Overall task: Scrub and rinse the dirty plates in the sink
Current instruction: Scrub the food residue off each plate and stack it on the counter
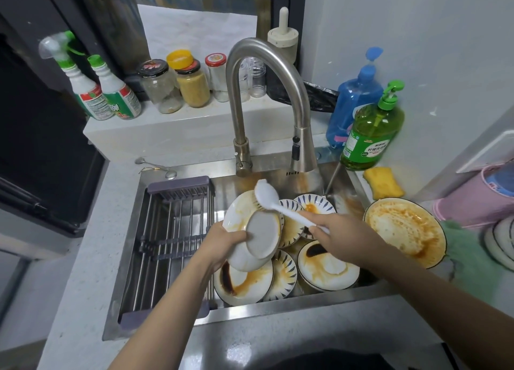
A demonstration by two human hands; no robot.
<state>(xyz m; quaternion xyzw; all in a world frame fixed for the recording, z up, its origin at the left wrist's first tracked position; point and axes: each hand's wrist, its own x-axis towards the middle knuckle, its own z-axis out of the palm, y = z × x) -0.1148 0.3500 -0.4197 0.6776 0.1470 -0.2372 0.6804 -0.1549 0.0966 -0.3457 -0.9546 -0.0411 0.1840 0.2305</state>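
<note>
While a person's left hand (222, 237) grips 1 white plate (251, 230) tilted on edge above the steel sink (278, 305), fingers curled round its lower rim and underside facing the camera, the right hand (338, 234) clasps the handle of 1 white dish brush (281, 204), whose bristled head rests against the plate's upper rim. Orange streaks mark the held plate near its top edge. Below it, at least 5 more dirty plates (328, 269) lie overlapping in the right part of the basin, several with blue leaf-pattern rims, smeared with orange sauce and dark patches. 1 further sauce-stained plate (404, 229) sits on the counter at the sink's right edge, just beside 1 yellow sponge (385, 186). 1 metal drying rack (169, 241) spans the left part of the basin. 1 curved steel faucet (267, 105) arches over the back of the sink; whether water runs cannot be told. Behind it to the right stand 2 pump bottles, 1 green (372, 135) and 1 blue (354, 96), touching. On the ledge behind are 2 spray bottles (105, 91) at left and several jars (192, 83), about 4 with lids. 1 green cloth (470, 255) lies at the far right, near a pink container (472, 200).
</note>
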